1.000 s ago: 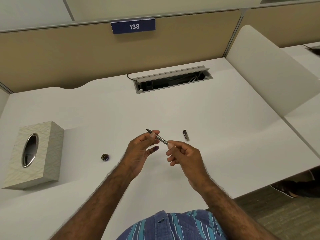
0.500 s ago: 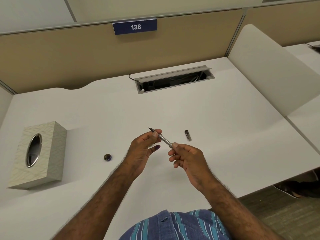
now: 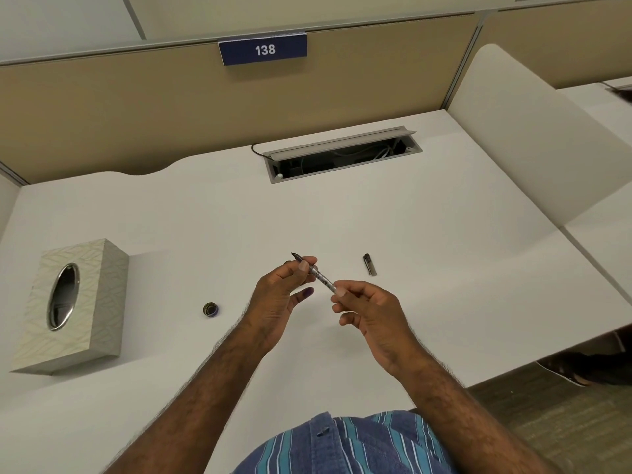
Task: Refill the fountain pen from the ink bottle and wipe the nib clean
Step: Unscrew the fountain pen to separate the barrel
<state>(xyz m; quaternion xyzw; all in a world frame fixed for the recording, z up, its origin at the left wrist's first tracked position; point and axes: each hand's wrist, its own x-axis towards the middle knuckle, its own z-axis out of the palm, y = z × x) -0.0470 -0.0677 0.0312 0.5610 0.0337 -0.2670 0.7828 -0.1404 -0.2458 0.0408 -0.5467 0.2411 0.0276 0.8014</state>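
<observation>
Both hands hold a slim fountain pen (image 3: 320, 278) above the white desk (image 3: 444, 268). My left hand (image 3: 280, 295) pinches its front section between thumb and fingers, and the dark nib (image 3: 295, 257) points up and to the left. My right hand (image 3: 369, 313) pinches the pen's rear end with its fingertips. One left fingertip shows a purple ink stain. A small round dark ink bottle (image 3: 210, 309) stands on the desk to the left of my hands. A dark pen cap (image 3: 370, 264) lies on the desk to the right.
A pale patterned tissue box (image 3: 73, 302) with an oval opening stands at the left. An open cable tray (image 3: 342, 155) is set into the desk at the back. A white divider panel (image 3: 533, 138) rises on the right. The desk's front edge runs past my right forearm.
Both hands and the pen have stayed almost in place. My right fingertips have slipped slightly back along the pen's barrel.
</observation>
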